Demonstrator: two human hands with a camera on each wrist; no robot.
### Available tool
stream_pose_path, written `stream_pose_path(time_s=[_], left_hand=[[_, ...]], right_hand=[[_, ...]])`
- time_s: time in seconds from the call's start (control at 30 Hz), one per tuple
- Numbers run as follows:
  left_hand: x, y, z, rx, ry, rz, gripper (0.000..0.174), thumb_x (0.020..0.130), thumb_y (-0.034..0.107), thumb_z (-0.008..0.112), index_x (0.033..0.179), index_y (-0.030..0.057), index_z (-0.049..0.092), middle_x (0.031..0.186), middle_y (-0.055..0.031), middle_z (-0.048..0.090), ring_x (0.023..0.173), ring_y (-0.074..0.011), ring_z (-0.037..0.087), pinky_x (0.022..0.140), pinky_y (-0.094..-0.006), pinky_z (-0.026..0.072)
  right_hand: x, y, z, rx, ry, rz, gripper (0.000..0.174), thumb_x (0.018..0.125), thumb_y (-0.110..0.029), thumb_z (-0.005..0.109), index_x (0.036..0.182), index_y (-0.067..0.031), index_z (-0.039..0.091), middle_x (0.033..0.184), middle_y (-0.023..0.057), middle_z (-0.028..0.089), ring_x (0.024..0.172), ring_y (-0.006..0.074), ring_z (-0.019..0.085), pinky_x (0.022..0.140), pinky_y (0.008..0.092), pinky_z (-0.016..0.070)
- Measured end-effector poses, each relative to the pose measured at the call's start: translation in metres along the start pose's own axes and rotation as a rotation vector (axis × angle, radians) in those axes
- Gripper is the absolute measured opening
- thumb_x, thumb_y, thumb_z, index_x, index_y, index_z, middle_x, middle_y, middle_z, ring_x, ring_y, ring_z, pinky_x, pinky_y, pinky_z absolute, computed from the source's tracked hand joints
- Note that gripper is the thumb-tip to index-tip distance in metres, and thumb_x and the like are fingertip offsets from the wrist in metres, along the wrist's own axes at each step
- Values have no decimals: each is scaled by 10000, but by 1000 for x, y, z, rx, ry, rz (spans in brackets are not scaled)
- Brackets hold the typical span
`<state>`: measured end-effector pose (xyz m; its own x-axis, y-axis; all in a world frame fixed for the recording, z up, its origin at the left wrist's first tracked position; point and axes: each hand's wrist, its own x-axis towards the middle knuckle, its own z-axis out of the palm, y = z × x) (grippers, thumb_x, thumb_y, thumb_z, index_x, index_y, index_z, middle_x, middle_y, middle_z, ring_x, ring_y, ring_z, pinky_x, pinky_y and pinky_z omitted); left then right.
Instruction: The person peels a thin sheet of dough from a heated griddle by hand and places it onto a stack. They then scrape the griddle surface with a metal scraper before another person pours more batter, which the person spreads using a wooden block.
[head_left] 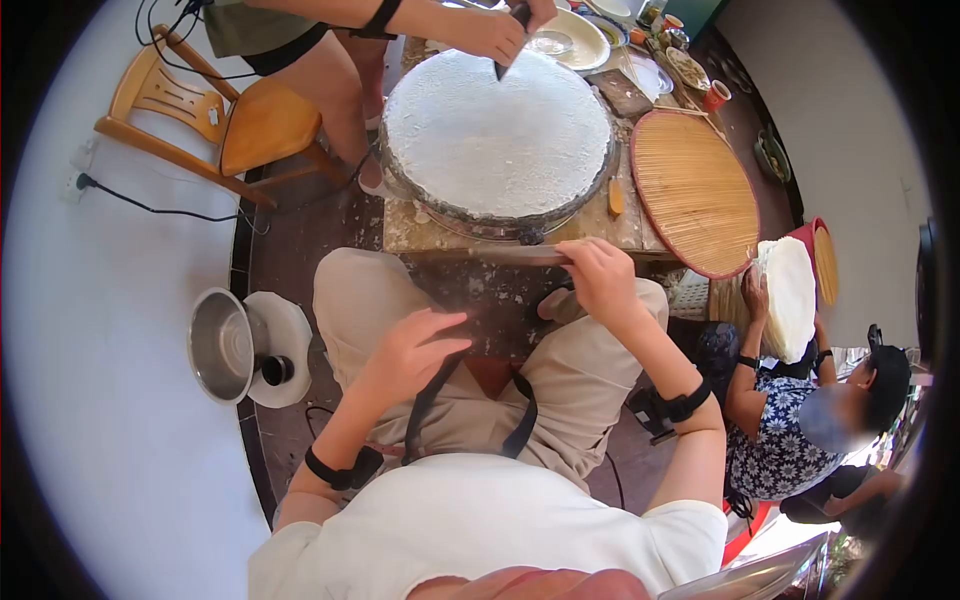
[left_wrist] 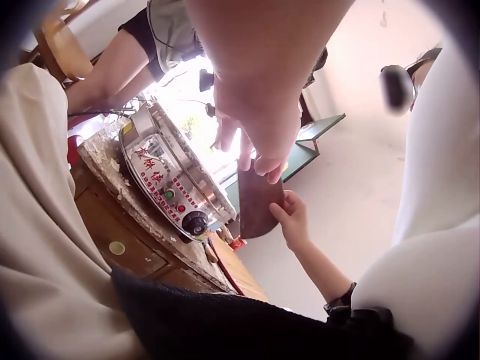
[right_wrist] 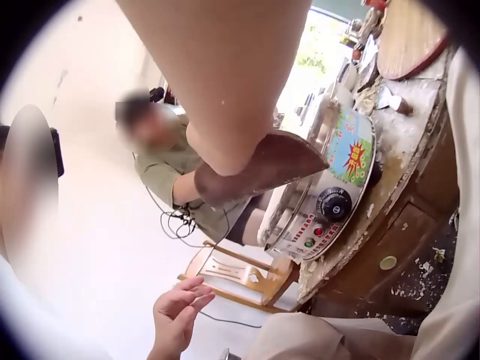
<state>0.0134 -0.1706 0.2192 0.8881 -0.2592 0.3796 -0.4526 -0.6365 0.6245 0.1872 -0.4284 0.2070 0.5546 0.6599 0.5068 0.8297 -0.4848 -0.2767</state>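
My right hand point(head_left: 600, 275) pinches one end of a flat brown blade-like scraper point(head_left: 520, 256), held level in front of the table edge. In the right wrist view the scraper point(right_wrist: 262, 169) shows broad and dark beneath the hand. My left hand point(head_left: 415, 350) hangs over the lap, fingers spread and holding nothing, apart from the scraper. Beyond them stands a round griddle point(head_left: 500, 135) covered with a thin white layer. Another person's hand point(head_left: 490, 35) holds a dark tool at the griddle's far edge.
A woven round mat point(head_left: 695, 190) lies right of the griddle. Bowls and cups crowd the table's far right. At left are a wooden chair point(head_left: 265, 125) and a metal bowl point(head_left: 220, 345). Another person at right holds a white stack point(head_left: 788, 300).
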Motion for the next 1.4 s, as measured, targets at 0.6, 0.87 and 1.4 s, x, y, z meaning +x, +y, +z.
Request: stream_pose_path(time_s=[0.6, 0.87, 1.4], left_hand=[[4, 15, 18, 43, -103, -11, 290, 702, -50, 595, 949, 81, 674, 1160, -103, 599, 999, -311, 579, 913, -420, 455], [2, 10, 24, 38, -128, -24, 280, 705, -46, 587, 948, 68, 666, 1147, -117, 604, 984, -323, 583, 888, -417, 464], [25, -8, -7, -55, -132, -114, 250, 729, -38, 572, 950, 50, 651, 1106, -136, 611, 970, -336, 582, 831, -392, 476]], right_hand=[[-50, 162, 117, -15, 154, 1003, 312, 757, -249, 706, 947, -23, 603, 854, 185, 644, 782, 319, 637, 709, 427, 491], [-14, 204, 112, -426, 1, 836, 367, 743, -282, 716, 970, -25, 583, 975, 140, 589, 968, 316, 558, 808, 390, 490], [-44, 118, -42, -96, 221, 719, 282, 826, -225, 628, 1055, -77, 556, 875, 193, 643, 815, 387, 615, 687, 442, 472]])
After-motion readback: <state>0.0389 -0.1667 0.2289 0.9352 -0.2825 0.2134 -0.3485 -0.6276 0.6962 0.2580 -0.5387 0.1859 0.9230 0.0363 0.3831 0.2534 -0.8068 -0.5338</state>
